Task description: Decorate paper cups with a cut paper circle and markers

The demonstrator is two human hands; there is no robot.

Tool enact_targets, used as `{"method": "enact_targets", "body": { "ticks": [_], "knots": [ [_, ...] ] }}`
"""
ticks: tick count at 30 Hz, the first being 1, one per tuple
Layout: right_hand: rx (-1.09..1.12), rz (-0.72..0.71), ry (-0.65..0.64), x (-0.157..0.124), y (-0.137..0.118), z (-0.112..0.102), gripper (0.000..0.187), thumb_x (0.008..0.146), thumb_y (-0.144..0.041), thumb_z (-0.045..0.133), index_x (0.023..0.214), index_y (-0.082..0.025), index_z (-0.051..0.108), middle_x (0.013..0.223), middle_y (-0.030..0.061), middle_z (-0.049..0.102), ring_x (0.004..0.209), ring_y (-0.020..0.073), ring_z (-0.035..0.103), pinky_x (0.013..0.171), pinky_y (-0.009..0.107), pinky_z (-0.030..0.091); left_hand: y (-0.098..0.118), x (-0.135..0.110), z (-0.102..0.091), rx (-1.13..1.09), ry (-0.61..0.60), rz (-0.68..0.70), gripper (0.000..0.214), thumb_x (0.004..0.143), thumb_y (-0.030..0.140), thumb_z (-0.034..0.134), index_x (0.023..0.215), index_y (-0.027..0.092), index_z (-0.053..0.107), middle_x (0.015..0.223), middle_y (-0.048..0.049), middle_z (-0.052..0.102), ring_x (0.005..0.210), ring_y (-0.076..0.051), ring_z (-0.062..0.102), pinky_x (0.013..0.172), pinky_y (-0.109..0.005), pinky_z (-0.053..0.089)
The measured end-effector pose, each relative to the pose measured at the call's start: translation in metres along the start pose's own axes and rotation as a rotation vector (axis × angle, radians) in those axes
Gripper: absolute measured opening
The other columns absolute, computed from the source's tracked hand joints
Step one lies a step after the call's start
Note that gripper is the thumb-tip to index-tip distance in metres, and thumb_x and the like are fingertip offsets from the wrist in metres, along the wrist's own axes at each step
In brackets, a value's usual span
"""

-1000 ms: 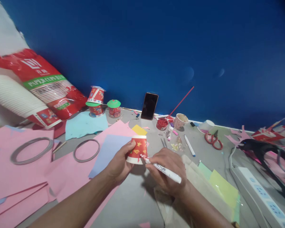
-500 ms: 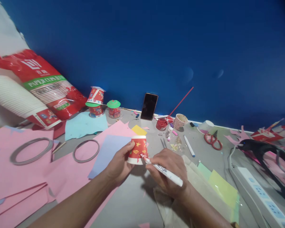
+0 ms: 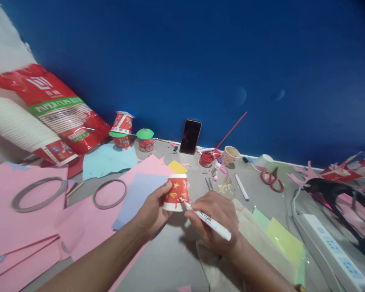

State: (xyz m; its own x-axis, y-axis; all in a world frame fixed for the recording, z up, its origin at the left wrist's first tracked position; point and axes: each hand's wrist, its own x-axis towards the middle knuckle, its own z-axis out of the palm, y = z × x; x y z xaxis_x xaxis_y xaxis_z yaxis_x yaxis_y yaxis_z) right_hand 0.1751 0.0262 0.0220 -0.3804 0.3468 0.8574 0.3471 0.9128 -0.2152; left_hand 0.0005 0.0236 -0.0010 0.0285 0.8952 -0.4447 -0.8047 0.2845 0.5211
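My left hand (image 3: 156,205) is closed around the left side of a red paper cup (image 3: 175,190), which is upside down and carries yellow stars and cloud shapes. In my right hand (image 3: 215,219) is a white acrylic marker (image 3: 213,224), gripped like a pen. Its tip meets the lower right part of the cup's red band, where there is a small pale and red mark. The cup is held above the grey table, over the edge of blue and pink paper. My right fingertips partly cover the front of the marker.
Pink sheets (image 3: 88,227) with two grey rings (image 3: 109,194) lie on the left. A paper cup bag (image 3: 57,105) stands behind them. At the back are decorated cups (image 3: 145,140), a phone (image 3: 190,136) and a red paint pot (image 3: 206,159). Scissors (image 3: 272,181) and a power strip (image 3: 331,247) lie right.
The rear end of the marker has shifted slightly left with my right hand. The cup and my left hand stay almost where they were.
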Motion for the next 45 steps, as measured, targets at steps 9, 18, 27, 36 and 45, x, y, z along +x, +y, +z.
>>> {"method": "enact_targets", "body": {
  "ticks": [9, 18, 27, 36, 45],
  "knots": [
    [-0.018, 0.007, 0.045, 0.0032, -0.0019, -0.0028, 0.004, 0.103, -0.021, 0.069, 0.100, -0.019, 0.068, 0.073, 0.0040, 0.076, 0.061, 0.0178, 0.065, 0.059, 0.032, 0.049, -0.0023, 0.0032, -0.0058, -0.009, -0.051, -0.009, 0.020, 0.097, 0.022, 0.066, 0.102, 0.007, 0.078, 0.093, -0.0157, 0.081, 0.079, -0.025, 0.078, 0.078, -0.034, 0.065],
    [-0.051, 0.016, 0.047, 0.0050, -0.0003, -0.0055, 0.006, 0.099, -0.017, 0.072, 0.101, -0.020, 0.067, 0.073, 0.0025, 0.075, 0.060, 0.0180, 0.067, 0.058, 0.032, 0.050, -0.0010, 0.0015, -0.0025, 0.006, -0.051, -0.012, 0.022, 0.097, 0.022, 0.066, 0.106, 0.005, 0.077, 0.089, -0.0172, 0.080, 0.080, -0.028, 0.078, 0.080, -0.038, 0.065],
    [-0.087, 0.006, 0.055, 0.0045, -0.0012, -0.0044, 0.005, 0.100, -0.019, 0.071, 0.099, -0.021, 0.066, 0.071, 0.0025, 0.075, 0.059, 0.0176, 0.067, 0.058, 0.032, 0.051, -0.0010, 0.0021, -0.0037, -0.048, -0.042, -0.039, 0.018, 0.097, 0.020, 0.066, 0.106, 0.007, 0.076, 0.095, -0.0160, 0.080, 0.085, -0.025, 0.078, 0.084, -0.035, 0.064],
    [-0.062, 0.056, 0.046, 0.0041, 0.0000, -0.0066, 0.005, 0.099, -0.017, 0.070, 0.097, -0.021, 0.067, 0.071, 0.0022, 0.074, 0.060, 0.0174, 0.068, 0.058, 0.031, 0.053, 0.0004, 0.0020, -0.0042, -0.030, -0.042, -0.047, 0.019, 0.097, 0.022, 0.066, 0.103, 0.006, 0.075, 0.094, -0.0169, 0.080, 0.080, -0.025, 0.077, 0.078, -0.035, 0.065],
    [-0.043, 0.075, 0.055, 0.0086, -0.0003, -0.0096, 0.007, 0.097, -0.015, 0.069, 0.096, -0.022, 0.067, 0.070, 0.0012, 0.073, 0.057, 0.0165, 0.066, 0.056, 0.030, 0.051, 0.0025, -0.0006, -0.0020, -0.002, -0.072, -0.070, 0.025, 0.099, 0.026, 0.062, 0.106, 0.006, 0.074, 0.085, -0.0164, 0.079, 0.077, -0.026, 0.077, 0.073, -0.036, 0.065]
  ]
}}
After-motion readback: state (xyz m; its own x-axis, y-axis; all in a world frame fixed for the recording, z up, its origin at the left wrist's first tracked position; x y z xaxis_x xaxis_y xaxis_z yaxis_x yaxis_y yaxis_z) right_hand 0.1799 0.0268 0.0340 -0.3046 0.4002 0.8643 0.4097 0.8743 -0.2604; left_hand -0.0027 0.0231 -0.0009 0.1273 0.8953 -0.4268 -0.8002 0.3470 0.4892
